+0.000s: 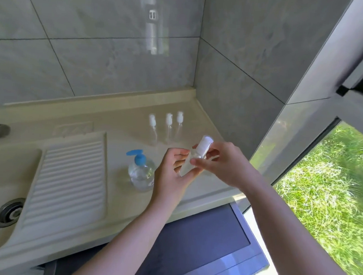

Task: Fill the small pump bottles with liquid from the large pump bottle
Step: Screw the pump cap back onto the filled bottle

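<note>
- Left hand (pixel 174 168) fingers curled round small pump bottle (pixel 193 159), long axis tilted up-right.
- Right hand (pixel 221 163) fingers pinching its white pump cap (pixel 204 146).
- Large pump bottle (pixel 141 173) upright just left of left fingers.

I am wearing nothing on my left hand (pixel 175 175) or my right hand (pixel 223 163): no rings, no watch, and both forearms are showing bare, with no sleeves.

Both forearms extended, left hand (pixel 172 168) and right hand (pixel 221 161) curled, fingertips meeting
</note>
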The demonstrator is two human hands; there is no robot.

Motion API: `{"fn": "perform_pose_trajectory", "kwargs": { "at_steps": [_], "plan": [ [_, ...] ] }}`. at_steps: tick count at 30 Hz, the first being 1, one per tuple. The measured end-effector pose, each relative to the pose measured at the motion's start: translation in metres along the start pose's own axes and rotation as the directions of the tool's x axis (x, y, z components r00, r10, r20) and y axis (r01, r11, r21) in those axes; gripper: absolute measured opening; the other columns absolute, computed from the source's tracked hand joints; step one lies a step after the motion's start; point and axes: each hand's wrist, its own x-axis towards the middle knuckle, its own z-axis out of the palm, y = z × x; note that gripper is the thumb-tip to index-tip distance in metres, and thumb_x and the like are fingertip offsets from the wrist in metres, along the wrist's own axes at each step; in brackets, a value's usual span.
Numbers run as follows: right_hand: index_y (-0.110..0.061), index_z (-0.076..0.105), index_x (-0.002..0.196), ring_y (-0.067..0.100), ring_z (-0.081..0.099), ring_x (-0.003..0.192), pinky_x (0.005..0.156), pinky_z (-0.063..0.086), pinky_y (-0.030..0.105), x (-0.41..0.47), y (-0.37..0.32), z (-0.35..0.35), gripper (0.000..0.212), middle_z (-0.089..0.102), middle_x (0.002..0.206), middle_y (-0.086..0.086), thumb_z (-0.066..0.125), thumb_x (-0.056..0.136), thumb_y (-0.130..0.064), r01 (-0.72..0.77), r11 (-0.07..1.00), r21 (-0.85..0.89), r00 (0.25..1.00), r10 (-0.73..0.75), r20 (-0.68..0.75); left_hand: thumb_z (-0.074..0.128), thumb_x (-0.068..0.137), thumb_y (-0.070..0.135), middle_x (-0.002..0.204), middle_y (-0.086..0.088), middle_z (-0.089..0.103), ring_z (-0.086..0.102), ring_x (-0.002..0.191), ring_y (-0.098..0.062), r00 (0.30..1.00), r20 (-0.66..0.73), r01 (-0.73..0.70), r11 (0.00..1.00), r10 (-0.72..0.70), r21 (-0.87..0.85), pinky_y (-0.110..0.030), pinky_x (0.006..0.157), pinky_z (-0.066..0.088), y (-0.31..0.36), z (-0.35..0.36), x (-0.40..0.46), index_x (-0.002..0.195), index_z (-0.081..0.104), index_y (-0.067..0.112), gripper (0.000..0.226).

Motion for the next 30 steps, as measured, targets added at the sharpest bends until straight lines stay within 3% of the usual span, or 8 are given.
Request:
{"fn": "perform_pose_trajectory", "kwargs": {
  "at_steps": [2,6,11,14,19,24,28,30],
  "plan": [
    [-0.012,0.069,0.089,0.019,0.065,0.082,0.072,0.053,0.037,0.01,0.009,-0.003,0.037,0.069,0.084,0.002,0.077,0.08,-0.047,-0.013,0.999,-0.033,1.0,0.012,-0.021,0.086,0.072,0.025,0.113,0.017,0.064,0.058,0.111,0.003,0.999,0.024,-0.037,0.999,0.036,0.034,-0.021,0.1,0.044,-0.006,0.005,0.01,0.107,0.057,0.032,0.045],
    [-0.009,0.061,0.083,0.018,0.058,0.076,0.062,0.042,0.027,0.044,0.024,-0.021,0.036,0.062,0.079,-0.001,0.076,0.084,-0.041,-0.055,0.997,-0.056,0.99,0.047,-0.132,0.083,0.077,0.021,0.123,0.022,0.06,0.055,0.117,0.005,0.998,0.043,-0.054,0.991,0.049,0.125,-0.016,0.1,0.041,-0.02,0.01,0.035,0.121,0.056,0.029,0.052],
    [-0.017,0.043,0.066,0.013,0.042,0.059,0.055,0.03,0.026,0.099,0.042,-0.032,0.043,0.047,0.062,-0.004,0.075,0.085,-0.039,-0.113,0.992,-0.049,0.951,0.093,-0.295,0.068,0.087,0.004,0.117,0.019,0.063,0.058,0.111,0.005,0.993,0.118,-0.027,0.975,0.001,0.221,-0.027,0.104,0.045,-0.04,0.013,0.061,0.118,0.058,0.025,0.039],
    [-0.01,0.049,0.074,0.024,0.048,0.069,0.06,0.027,0.033,0.137,0.056,-0.025,0.038,0.054,0.072,0.006,0.075,0.084,-0.037,-0.149,0.988,-0.048,0.933,0.124,-0.339,0.065,0.088,0.003,0.118,0.016,0.065,0.059,0.113,0.001,0.984,0.176,-0.006,0.964,-0.042,0.266,-0.028,0.104,0.046,-0.051,0.022,0.073,0.114,0.062,0.024,0.034],
    [-0.007,0.063,0.087,0.025,0.065,0.089,0.076,0.044,0.032,0.189,0.09,-0.003,0.03,0.071,0.091,0.009,0.077,0.082,-0.033,-0.183,0.983,0.029,0.928,0.182,-0.326,0.062,0.089,0.006,0.122,0.014,0.065,0.059,0.115,-0.005,0.958,0.273,-0.001,0.953,-0.086,0.302,-0.029,0.103,0.047,-0.063,0.034,0.089,0.111,0.067,0.03,0.033],
    [-0.009,0.067,0.091,0.023,0.067,0.091,0.069,0.04,0.027,0.224,0.114,0.007,0.029,0.073,0.094,0.007,0.078,0.081,-0.034,-0.206,0.979,-0.004,0.924,0.193,-0.329,0.065,0.089,0.008,0.126,0.023,0.06,0.058,0.116,0.003,0.944,0.302,0.044,0.962,-0.129,0.271,-0.025,0.103,0.046,-0.078,0.031,0.093,0.109,0.063,0.045,0.043],
    [-0.014,0.064,0.083,0.02,0.069,0.088,0.063,0.037,0.018,0.243,0.121,0.013,0.023,0.072,0.088,0.006,0.08,0.078,-0.03,-0.182,0.983,0.009,0.932,0.175,-0.316,0.065,0.089,0.011,0.125,0.033,0.055,0.052,0.122,0.009,0.928,0.321,0.097,0.955,-0.188,0.28,-0.02,0.1,0.045,-0.089,0.028,0.094,0.111,0.062,0.05,0.045],
    [-0.012,0.065,0.083,0.02,0.069,0.089,0.067,0.041,0.015,0.249,0.12,0.018,0.024,0.073,0.088,0.006,0.081,0.077,-0.029,-0.16,0.987,0.003,0.936,0.153,-0.316,0.065,0.09,0.011,0.126,0.032,0.055,0.051,0.122,0.009,0.926,0.319,0.111,0.955,-0.2,0.276,-0.019,0.1,0.044,-0.09,0.028,0.095,0.112,0.061,0.051,0.046]
  ]
}}
